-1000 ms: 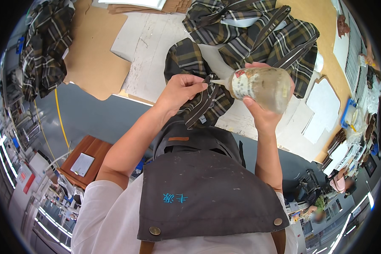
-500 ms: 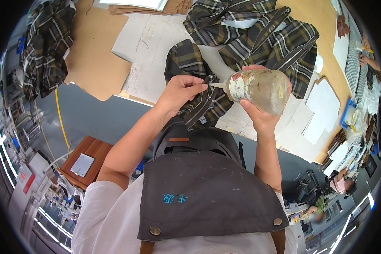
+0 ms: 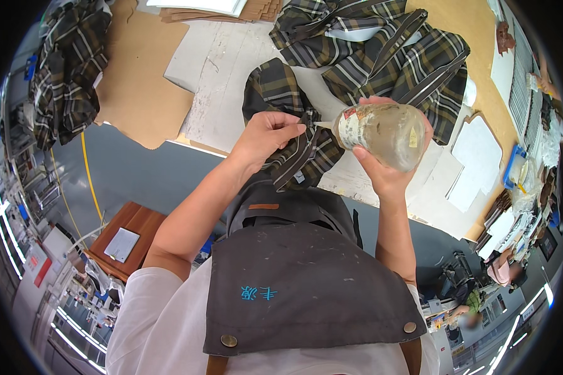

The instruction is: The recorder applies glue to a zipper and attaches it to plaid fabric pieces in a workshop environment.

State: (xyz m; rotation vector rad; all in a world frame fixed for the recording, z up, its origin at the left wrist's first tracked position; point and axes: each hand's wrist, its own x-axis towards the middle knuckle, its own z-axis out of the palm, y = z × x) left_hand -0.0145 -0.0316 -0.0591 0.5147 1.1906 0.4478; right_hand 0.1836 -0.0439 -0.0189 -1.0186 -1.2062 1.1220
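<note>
My right hand [image 3: 381, 172] grips a clear squeeze bottle [image 3: 381, 130] of pale liquid, tipped sideways, its thin nozzle pointing left. The nozzle tip meets a small dark plaid fabric piece [image 3: 294, 147] that my left hand [image 3: 266, 134] pinches by its edge between thumb and fingers. That piece lies at the near edge of the worktable [image 3: 131, 75], partly over white paper sheets [image 3: 222, 69]. Behind it lies a larger plaid garment [image 3: 381, 50] with straps, spread flat.
More plaid cloth [image 3: 65, 69] is heaped at the table's far left. White pattern boards [image 3: 475, 162] lie at the right, with a blue tray [image 3: 513, 169] beyond. A small wooden stool [image 3: 128, 240] with a paper on it stands on the floor at left. I wear a grey apron [image 3: 306, 287].
The bottle has shifted slightly down and right, with its nozzle still at the fabric. My left hand keeps its pinch in nearly the same place.
</note>
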